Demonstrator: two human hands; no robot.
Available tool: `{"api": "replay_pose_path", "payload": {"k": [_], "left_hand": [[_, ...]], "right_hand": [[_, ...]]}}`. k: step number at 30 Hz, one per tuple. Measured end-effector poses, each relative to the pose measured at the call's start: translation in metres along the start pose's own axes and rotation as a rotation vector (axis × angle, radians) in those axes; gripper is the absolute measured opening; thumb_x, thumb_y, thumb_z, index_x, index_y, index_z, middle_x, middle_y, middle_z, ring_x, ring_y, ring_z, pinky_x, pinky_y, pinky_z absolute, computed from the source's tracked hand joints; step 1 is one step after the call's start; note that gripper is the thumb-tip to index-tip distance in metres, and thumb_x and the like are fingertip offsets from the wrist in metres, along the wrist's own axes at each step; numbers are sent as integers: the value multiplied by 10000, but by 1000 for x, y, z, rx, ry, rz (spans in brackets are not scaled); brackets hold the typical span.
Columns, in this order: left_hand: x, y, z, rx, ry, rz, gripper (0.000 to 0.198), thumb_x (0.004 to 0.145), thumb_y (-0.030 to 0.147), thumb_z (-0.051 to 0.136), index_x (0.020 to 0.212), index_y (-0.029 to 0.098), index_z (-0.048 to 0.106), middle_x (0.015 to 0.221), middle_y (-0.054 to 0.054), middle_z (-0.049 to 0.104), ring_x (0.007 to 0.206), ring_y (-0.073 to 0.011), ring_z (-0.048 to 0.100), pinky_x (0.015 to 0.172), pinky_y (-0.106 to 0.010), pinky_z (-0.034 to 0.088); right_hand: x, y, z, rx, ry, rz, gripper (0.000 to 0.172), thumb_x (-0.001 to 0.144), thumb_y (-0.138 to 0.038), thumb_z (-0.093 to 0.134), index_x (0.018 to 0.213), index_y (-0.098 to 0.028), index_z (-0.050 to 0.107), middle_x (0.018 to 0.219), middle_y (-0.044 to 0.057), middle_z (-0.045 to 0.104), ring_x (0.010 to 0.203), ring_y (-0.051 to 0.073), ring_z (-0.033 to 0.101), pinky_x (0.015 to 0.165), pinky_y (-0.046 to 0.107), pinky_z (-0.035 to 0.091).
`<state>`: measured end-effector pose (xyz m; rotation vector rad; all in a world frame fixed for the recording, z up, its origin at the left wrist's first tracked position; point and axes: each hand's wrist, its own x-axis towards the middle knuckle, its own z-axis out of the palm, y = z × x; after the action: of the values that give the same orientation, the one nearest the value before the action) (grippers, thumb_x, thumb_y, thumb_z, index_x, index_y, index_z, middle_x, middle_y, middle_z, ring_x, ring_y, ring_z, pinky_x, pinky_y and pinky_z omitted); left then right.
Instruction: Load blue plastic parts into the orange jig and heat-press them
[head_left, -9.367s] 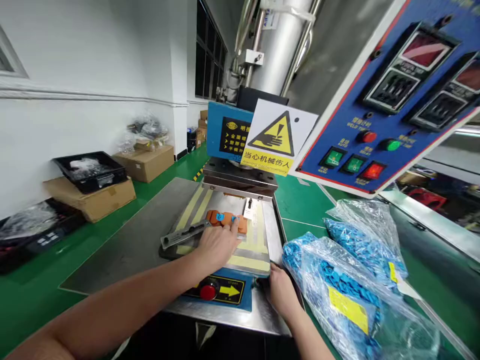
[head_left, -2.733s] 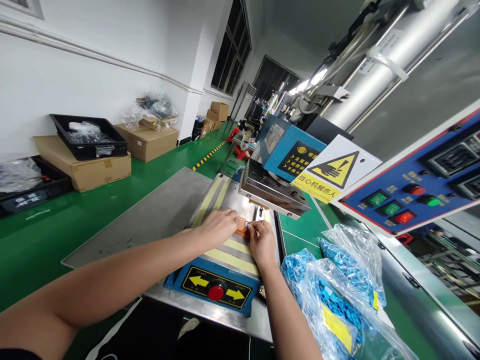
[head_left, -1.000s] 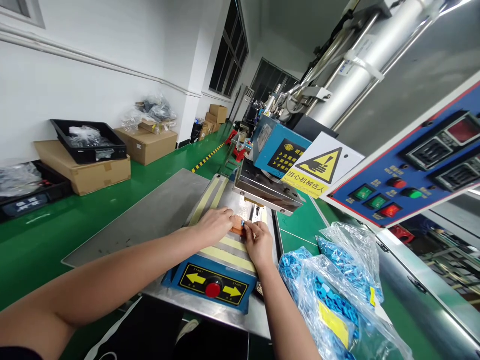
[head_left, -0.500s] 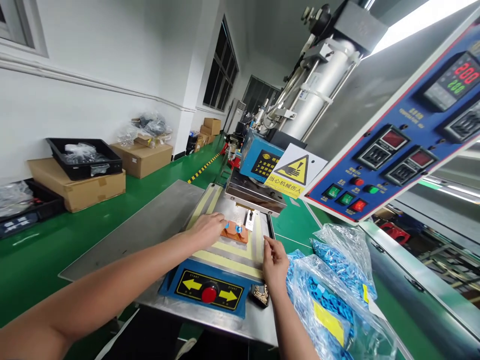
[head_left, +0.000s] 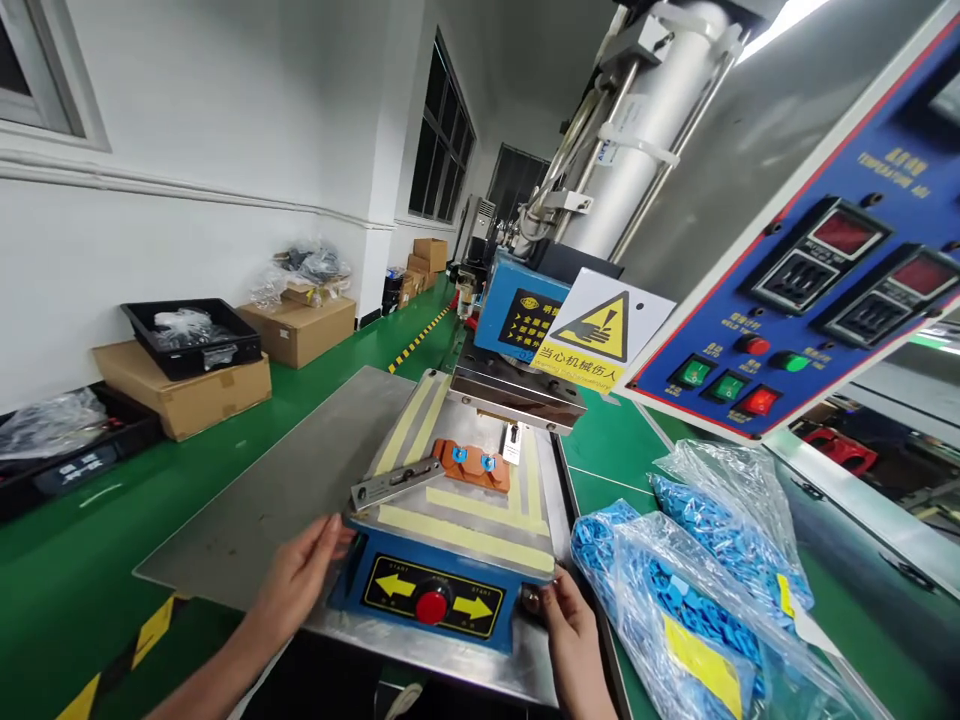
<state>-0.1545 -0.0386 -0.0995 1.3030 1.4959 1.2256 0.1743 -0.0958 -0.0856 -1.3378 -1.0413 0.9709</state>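
Grey steel surface (head_left: 300, 470): left hand (head_left: 300, 575) and right hand (head_left: 566, 625), grips loose and empty, touch the blue start-button box (head_left: 431, 595); I'd keep both clear of the orange plastic jig (head_left: 474, 465).

The left hand (head_left: 300, 575) is no longer laid on the orange fixture (head_left: 472, 468) but is set against the left end of the blue panel (head_left: 390, 590). The right hand (head_left: 566, 625) is drawn back to the panel's right end. The fixture is left uncovered, with two blue parts (head_left: 459, 455) now seated on it.
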Motion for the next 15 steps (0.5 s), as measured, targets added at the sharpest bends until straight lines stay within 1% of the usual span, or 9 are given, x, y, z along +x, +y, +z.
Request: {"api": "replay_pose_path", "payload": {"k": [3,6,9,12,15], "left_hand": [[-14,-12,14,-71,30,-41,583,761,690,453,907,167,667,939,-100,720,889,-284,675,789,-361,562],[-12,-16,17,-106,79,-29,572,765,671,468,994,174,636,957,-96,713,951,-286,661,823,-360,552],[-8,-18,19,-72,154,-40,571,758,676,463,1030,197,611,931,-86,714,966,-293,656,790,-365,561],[-9,-18,23,-31,191,-21,524,764,668,455,977,217,616,898,-77,714,933,-296,661,719,-358,570],[-9,-17,24,-5,170,25,500,769,666,450,900,218,630,865,-73,709,875,-283,666,703,-345,562]], "right_hand": [[-1,1,-3,27,14,56,414,713,-494,694,1015,-210,678,980,80,729,907,251,678,825,355,532],[-5,4,-6,28,37,77,434,660,-457,737,1005,-199,677,920,95,742,912,273,681,836,380,526],[-7,8,-7,23,54,64,405,630,-356,749,998,-206,671,932,96,742,959,285,669,887,414,499],[-8,11,-6,23,63,51,367,624,-240,710,986,-199,669,944,100,739,981,286,663,927,440,470],[-7,12,-4,31,59,57,349,625,-214,690,972,-190,668,937,109,738,993,289,658,945,453,455]]}}
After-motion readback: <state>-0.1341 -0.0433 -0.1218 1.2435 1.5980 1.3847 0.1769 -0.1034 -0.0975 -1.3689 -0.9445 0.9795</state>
